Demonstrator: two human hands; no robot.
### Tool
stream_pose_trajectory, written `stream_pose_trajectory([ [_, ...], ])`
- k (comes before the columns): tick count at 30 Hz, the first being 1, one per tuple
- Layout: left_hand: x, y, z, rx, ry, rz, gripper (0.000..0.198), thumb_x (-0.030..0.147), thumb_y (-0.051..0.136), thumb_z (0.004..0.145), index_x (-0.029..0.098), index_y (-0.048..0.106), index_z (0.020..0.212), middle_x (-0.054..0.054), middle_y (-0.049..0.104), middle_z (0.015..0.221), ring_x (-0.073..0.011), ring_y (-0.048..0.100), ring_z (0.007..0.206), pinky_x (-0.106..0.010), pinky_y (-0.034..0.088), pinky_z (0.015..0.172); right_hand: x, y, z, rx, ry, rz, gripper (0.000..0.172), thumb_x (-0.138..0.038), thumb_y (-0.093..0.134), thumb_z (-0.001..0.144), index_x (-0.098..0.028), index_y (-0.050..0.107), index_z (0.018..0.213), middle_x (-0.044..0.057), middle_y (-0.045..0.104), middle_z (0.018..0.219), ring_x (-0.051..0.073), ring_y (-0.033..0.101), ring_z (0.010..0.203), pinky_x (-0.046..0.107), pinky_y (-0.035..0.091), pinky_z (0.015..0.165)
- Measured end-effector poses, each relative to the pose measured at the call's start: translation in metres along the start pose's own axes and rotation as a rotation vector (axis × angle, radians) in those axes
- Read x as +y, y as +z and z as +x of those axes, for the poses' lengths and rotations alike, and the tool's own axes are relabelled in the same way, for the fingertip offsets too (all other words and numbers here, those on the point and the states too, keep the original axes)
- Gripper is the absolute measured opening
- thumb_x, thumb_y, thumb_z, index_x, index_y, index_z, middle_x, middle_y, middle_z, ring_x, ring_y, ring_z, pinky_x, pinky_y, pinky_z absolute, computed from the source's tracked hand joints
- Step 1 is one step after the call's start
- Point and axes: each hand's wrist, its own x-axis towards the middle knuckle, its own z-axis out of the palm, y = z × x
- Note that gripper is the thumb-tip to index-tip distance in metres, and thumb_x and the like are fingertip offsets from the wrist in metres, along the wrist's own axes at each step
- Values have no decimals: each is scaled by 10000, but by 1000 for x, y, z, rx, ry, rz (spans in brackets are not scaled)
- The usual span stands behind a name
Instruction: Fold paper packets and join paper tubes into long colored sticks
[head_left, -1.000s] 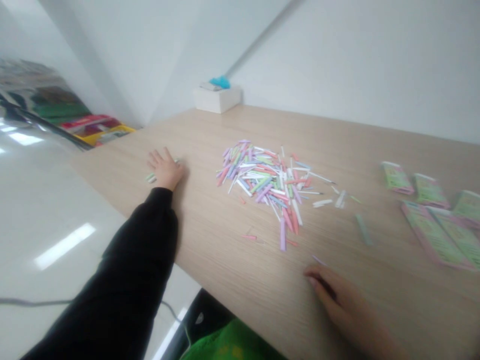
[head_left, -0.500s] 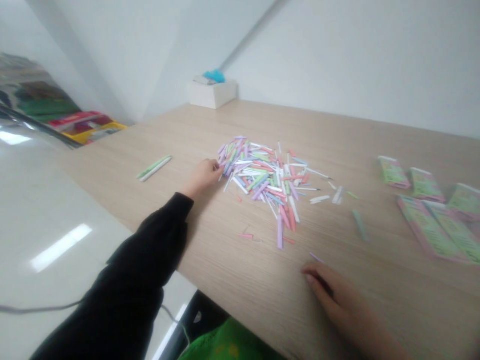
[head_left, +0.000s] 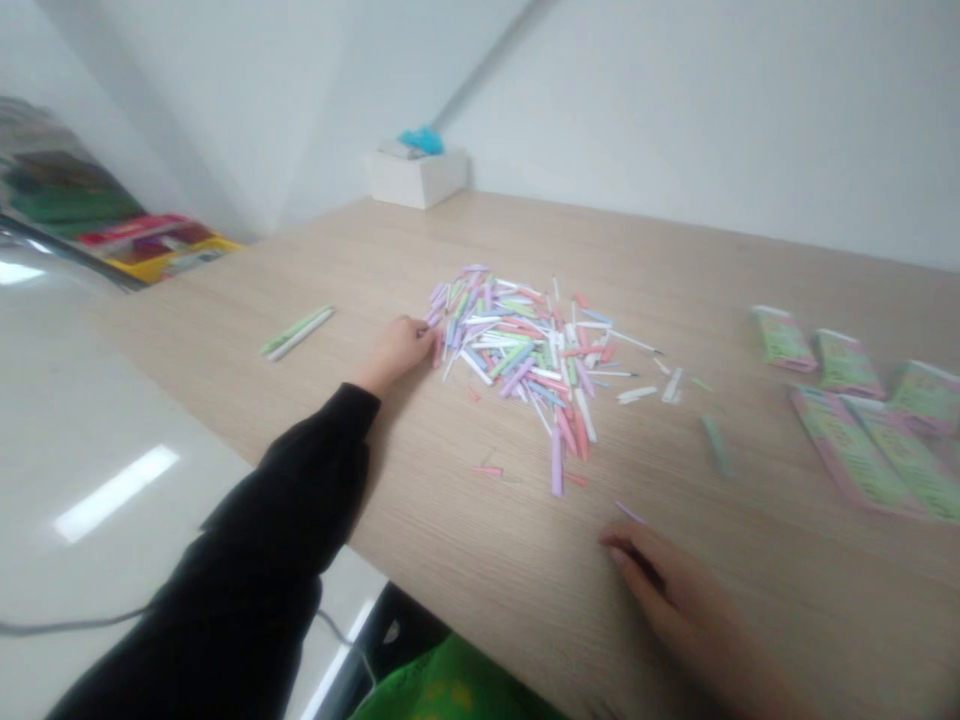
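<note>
Shifted from two green paper strips (head_left: pixel 298 333), left hand (head_left: pixel 394 352) now at pastel strip pile (head_left: pixel 517 360), grip narrow, hold unclear; right hand (head_left: pixel 675 600) loosely curled on worktop (head_left: pixel 465 560), lilac strip (head_left: pixel 628 513) just ahead of grip.

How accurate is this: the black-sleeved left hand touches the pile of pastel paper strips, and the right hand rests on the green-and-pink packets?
The right hand does not rest on the green-and-pink packets: the head view shows it on the wooden tabletop, near a lone lilac strip. The black-sleeved left hand does touch the pile of pastel paper strips.
</note>
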Motion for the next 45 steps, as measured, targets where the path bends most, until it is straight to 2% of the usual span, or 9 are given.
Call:
stream_pose_trajectory([
  [5, -12, -3, 2, 69, -76, 1, 268, 298, 494, 937, 158, 715, 1000, -136, 692, 984, -268, 632, 903, -352, 464, 772, 0, -1, -2, -24, 27, -25, 293, -388, 446, 979, -248, 702, 971, 92, 787, 996, 268, 760, 960, 433, 625, 860],
  [10, -16, 3, 0, 19, -89, -3, 186, 302, 579, 887, 183, 704, 955, -105, 703, 920, -259, 628, 839, -349, 461, 734, 1, 0, -2, -37, 35, -23, 296, -398, 447, 981, -248, 702, 978, 86, 784, 977, 261, 758, 936, 427, 619, 859],
  [13, -17, 3, 3, 55, -111, 17, 238, 269, 537, 906, 172, 691, 1060, -128, 695, 961, -283, 632, 876, -380, 472, 768, 1, 0, -2, -31, 28, -13, 279, -386, 455, 979, -256, 702, 962, 76, 784, 959, 257, 760, 923, 407, 621, 839],
  [17, -23, 1, 8, 116, -76, 50, 373, 278, 508, 939, 186, 656, 1268, -176, 629, 1216, -335, 598, 1115, -439, 462, 934, 3, 1, -2, -6, 13, -29, 276, -381, 456, 979, -260, 704, 969, 79, 789, 979, 262, 760, 944, 416, 621, 860],
  [26, -26, -2, 9, 40, -15, 85, 286, 295, 535, 934, 217, 773, 1071, -154, 685, 1120, -363, 612, 1135, -487, 423, 966, 1, -1, -1, -17, 12, -39, 297, -399, 436, 975, -254, 695, 952, 82, 788, 968, 255, 764, 928, 417, 626, 844],
  [34, -30, -7, -2, -16, 1, 13, 238, 421, 635, 860, 222, 762, 883, -70, 746, 854, -258, 666, 819, -380, 457, 800, 2, -1, -2, -16, 29, -40, 311, -420, 429, 979, -266, 699, 968, 75, 790, 978, 259, 762, 932, 426, 624, 858],
  [37, -34, -5, 4, 29, -26, -4, 312, 461, 576, 901, 217, 763, 953, -79, 738, 903, -256, 661, 833, -369, 477, 795, 3, 0, -3, -16, 33, -40, 315, -411, 433, 978, -252, 705, 977, 76, 788, 975, 254, 760, 935, 419, 624, 854],
  [42, -45, -2, 24, 138, -91, -4, 429, 300, 502, 924, 198, 679, 1300, -144, 651, 1174, -290, 644, 1043, -401, 488, 944, 2, 0, -1, -30, 35, -44, 303, -385, 436, 979, -246, 705, 963, 73, 790, 967, 250, 765, 927, 405, 625, 840],
  [45, -51, 2, 29, 94, -54, -13, 394, 343, 560, 904, 224, 741, 1233, -131, 644, 1127, -301, 639, 1054, -404, 477, 978, 2, 0, -1, -16, 28, -50, 293, -381, 445, 987, -249, 706, 972, 70, 791, 980, 248, 763, 933, 395, 627, 833],
])
